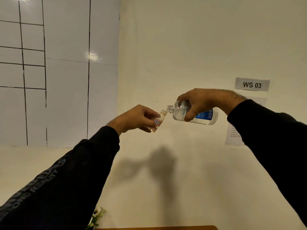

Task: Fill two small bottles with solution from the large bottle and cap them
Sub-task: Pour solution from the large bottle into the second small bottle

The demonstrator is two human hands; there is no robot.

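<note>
Pouring position: large bottle tipped toward small bottle, both held in the air before the wall.

We see a cream wall [191, 47] carrying a ruled whiteboard [66, 63] and a label reading "WS 03" [252, 84]. Our right hand [206, 102] grips the large bottle [204, 116], laid almost level, its open neck pointing left. Our left hand [134, 117] pinches the small bottle [158, 121], tilted, its uncapped mouth just beside the large neck. A bench [166, 227] edge shows at the bottom.
</note>
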